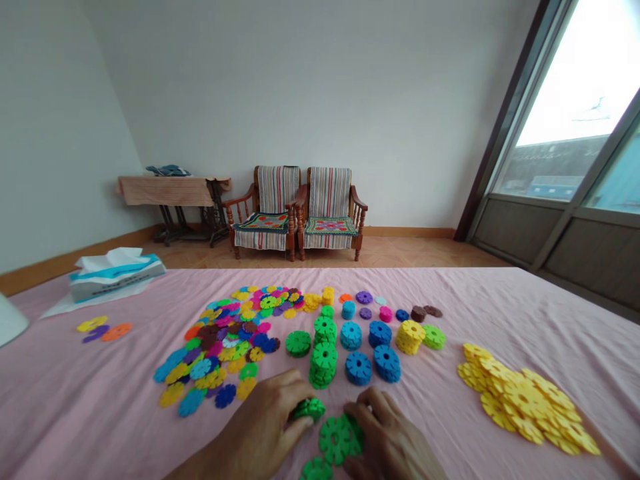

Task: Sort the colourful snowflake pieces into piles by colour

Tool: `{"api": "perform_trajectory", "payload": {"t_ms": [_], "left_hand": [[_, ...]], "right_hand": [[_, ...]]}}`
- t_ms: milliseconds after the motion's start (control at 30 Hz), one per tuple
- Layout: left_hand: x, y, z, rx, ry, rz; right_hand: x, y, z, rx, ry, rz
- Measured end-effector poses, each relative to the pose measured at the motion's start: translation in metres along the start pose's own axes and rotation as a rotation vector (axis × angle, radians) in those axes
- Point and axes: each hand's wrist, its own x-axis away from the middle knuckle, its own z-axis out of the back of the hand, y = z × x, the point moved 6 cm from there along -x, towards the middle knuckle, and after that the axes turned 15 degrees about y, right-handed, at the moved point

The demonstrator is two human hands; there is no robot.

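Observation:
My left hand (270,417) is closed, its thumb and fingers gripping a small stack of green notched plastic discs (311,408). Just right of it, my right hand (385,433) has fingers and thumb curled around the edge of more green notched discs (335,440) lying low over the table. Another green disc (317,469) lies at the bottom edge of the view. Beyond my hands stand a tall green disc stack (324,363), a shorter green stack (299,343) and dark blue stacks (359,368).
A mixed-colour disc pile (225,343) spreads on the left, and a yellow disc heap (525,400) lies on the right. Farther back stand light blue (351,335) and yellow stacks (411,337). A tissue box (117,275) sits at the far left of the pink-covered table (500,300).

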Motion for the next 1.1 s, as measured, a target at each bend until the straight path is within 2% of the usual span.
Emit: {"api": "perform_trajectory", "payload": {"t_ms": [333, 433, 567, 633, 700, 833, 1100], "left_hand": [[0.001, 0.001, -0.007, 0.066, 0.015, 0.039], [0.0, -0.002, -0.003, 0.056, 0.047, 0.059], [-0.014, -0.025, 0.023, 0.074, 0.226, 0.187], [-0.026, -0.041, 0.037, 0.175, 0.327, 0.267], [-0.039, -0.055, 0.042, 0.304, 0.367, 0.315], [-0.059, -0.069, 0.037, 0.373, 0.369, 0.376], [-0.073, -0.073, 0.02, 0.339, 0.353, 0.378]], "right_hand": [[0.0, 0.002, -0.001, 0.005, -0.009, 0.006], [0.0, 0.004, -0.002, 0.006, -0.008, 0.002], [0.0, 0.003, -0.002, 0.015, 0.017, 0.005], [-0.001, 0.002, -0.002, 0.027, 0.028, -0.005], [-0.001, 0.002, -0.002, 0.036, 0.032, -0.011], [-0.001, 0.0, -0.001, 0.042, 0.024, 0.001], [-0.001, 0.002, -0.002, 0.038, 0.014, -0.009]]}}
